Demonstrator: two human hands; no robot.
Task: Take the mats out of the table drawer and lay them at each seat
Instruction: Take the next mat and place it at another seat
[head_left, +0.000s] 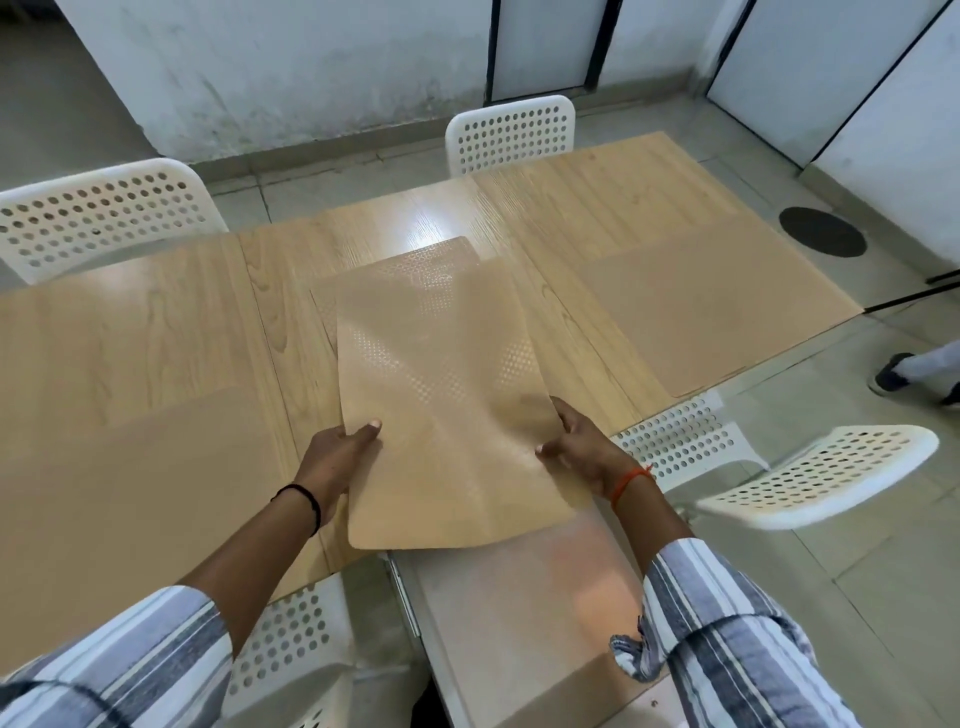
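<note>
Tan placemat (441, 415), pinched at each side by left hand (337, 449) and right hand (582, 441), hovers above the open drawer (519, 613); next, probably, lay it flat at a seat.

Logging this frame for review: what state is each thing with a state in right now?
Held mat: lifted, bowed, gripped at both side edges.
Left hand: gripping the mat.
Right hand: gripping the mat.
Table drawer: open.
Right mat: laid flat.
Left mat: laid flat.
</note>
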